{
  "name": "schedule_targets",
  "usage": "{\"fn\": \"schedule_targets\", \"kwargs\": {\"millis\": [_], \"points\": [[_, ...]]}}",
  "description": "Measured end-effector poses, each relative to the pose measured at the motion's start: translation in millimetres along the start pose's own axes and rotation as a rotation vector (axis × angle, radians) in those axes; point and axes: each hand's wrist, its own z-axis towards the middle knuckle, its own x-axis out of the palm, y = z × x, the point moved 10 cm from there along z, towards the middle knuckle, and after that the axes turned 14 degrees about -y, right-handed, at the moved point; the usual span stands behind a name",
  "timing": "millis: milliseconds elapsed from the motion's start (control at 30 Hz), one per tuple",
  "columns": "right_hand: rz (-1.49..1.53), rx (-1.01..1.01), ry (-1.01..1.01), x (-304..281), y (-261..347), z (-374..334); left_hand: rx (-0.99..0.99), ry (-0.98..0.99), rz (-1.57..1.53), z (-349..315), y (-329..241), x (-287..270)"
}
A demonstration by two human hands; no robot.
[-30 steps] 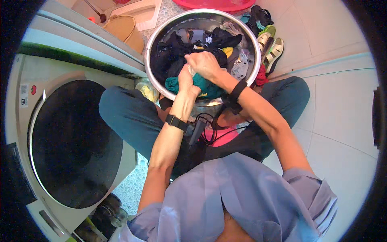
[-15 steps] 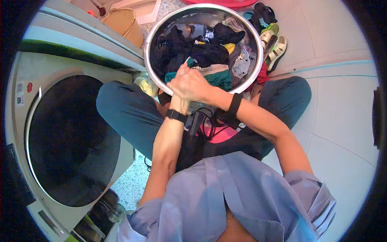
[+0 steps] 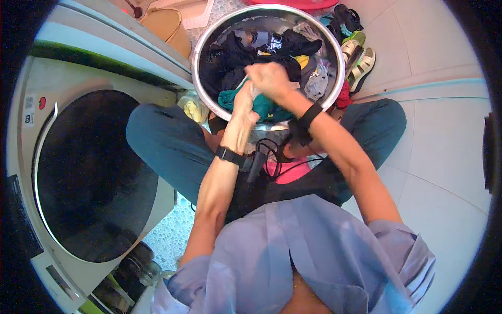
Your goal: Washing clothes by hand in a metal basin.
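A large round metal basin of wet laundry stands in front of my crossed legs. Over its near side, my left hand is closed on a green garment with a pale strip. Just beyond it, my right hand, slightly blurred, is closed on the same garment's pale part. Folds of the green cloth hang down into the basin beside my left hand. Behind my hands lie dark clothes in water, with a yellow cloth and a grey cloth to their right.
To my left is a front-loading appliance with a dark round door. Sandals lie against the wall at the basin's right. A tan bucket stands at the far left, and a red basin is at the far edge.
My right hand has moved away from me and to the right, off my left hand. The pale strip now shows between them. My left hand has shifted slightly right.
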Motion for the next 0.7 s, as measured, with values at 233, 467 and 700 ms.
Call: {"fn": "schedule_targets", "kwargs": {"millis": [233,467,700], "points": [[0.718,0.768,0.228,8,-74,-12,0.122,0.021,0.395,-44,-52,23],[0.859,0.633,0.460,-16,-31,8,0.737,0.099,0.745,-70,-103,34],[0.582,0.190,0.629,1,3,-22,0.732,-0.079,0.338,-89,-140,18]]}}
